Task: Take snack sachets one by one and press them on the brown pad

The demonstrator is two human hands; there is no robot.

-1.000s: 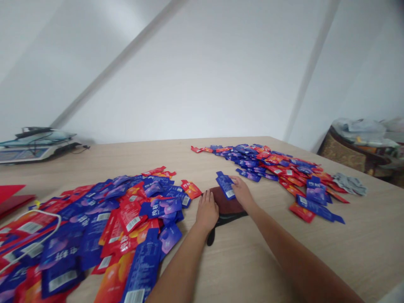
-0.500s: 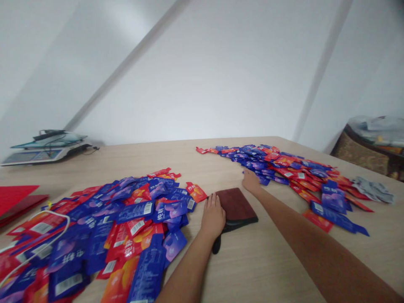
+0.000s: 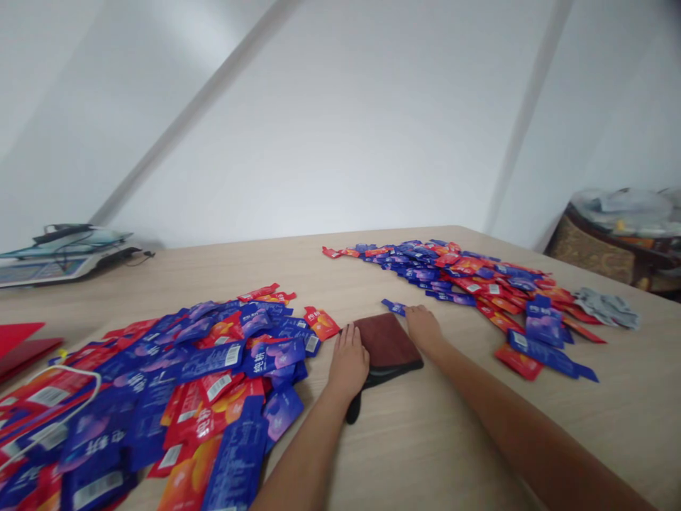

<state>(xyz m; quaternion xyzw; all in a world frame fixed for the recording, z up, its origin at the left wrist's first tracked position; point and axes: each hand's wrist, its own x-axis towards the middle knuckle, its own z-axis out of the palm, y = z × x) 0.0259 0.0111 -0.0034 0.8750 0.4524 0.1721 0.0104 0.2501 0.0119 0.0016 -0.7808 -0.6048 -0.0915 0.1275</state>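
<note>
A flat brown pad (image 3: pixel 389 342) with a black edge lies on the table, a short black tab sticking out near its lower left. My left hand (image 3: pixel 348 360) rests on the pad's left edge, fingers stretched out and flat. Beside the pad's upper right corner, my right hand (image 3: pixel 424 328) has its fingers closed on a blue sachet (image 3: pixel 392 306), whose end shows to the left of them. To the left spreads a large pile of blue and red sachets (image 3: pixel 213 362). A second pile of sachets (image 3: pixel 457 270) lies beyond my right hand.
At the back left a scale (image 3: pixel 58 266) carries a stack of flat items and a cable. Red folders (image 3: pixel 26 355) lie at the left edge. Grey packets (image 3: pixel 606 307) sit at the right. A patterned chair (image 3: pixel 590 248) with plastic bags stands beyond the table.
My right hand has drawn a blue sachet away from the right pile, toward the brown pad. My left hand stays on the pad. The view has shifted slightly to the right.
</note>
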